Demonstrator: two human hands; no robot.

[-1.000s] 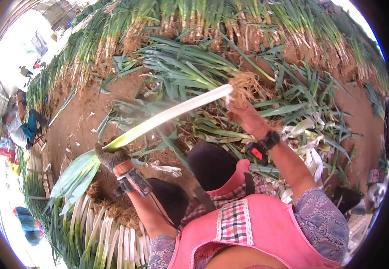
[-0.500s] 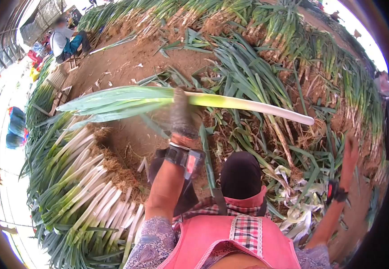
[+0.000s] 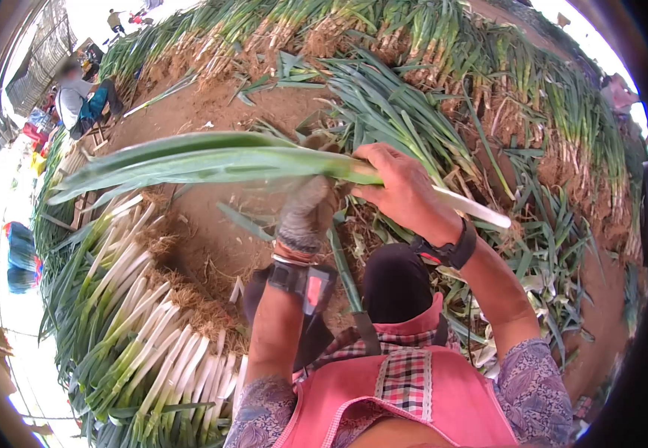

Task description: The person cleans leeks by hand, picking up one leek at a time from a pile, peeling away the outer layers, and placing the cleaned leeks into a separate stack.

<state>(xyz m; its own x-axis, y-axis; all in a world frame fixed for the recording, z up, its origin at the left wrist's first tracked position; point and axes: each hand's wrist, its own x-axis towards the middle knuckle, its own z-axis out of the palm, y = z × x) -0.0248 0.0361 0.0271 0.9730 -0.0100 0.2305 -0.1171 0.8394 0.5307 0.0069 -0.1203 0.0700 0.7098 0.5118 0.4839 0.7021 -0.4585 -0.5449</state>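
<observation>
A long leek spans the middle of the head view, its green leaves pointing left and its white stem pointing lower right, with small roots at the tip. My left hand, in a dirty grey glove, is closed around the leek where the leaves begin; the leaves partly hide its fingers. My bare right hand grips the same leek just to the right, thumb and fingers pinching the leaf base. Its white stem comes out beyond that hand. Both wrists wear dark bands.
On the left lies a row of white-stemmed leeks, roots inward. A heap of leeks lies ahead, with more bundles behind it and at right. Stripped leaves litter the soil. A person sits at far left.
My right hand has come in from the far right and now grips the leek beside my left hand. The leek has shifted slightly left, and the view has turned a little.
</observation>
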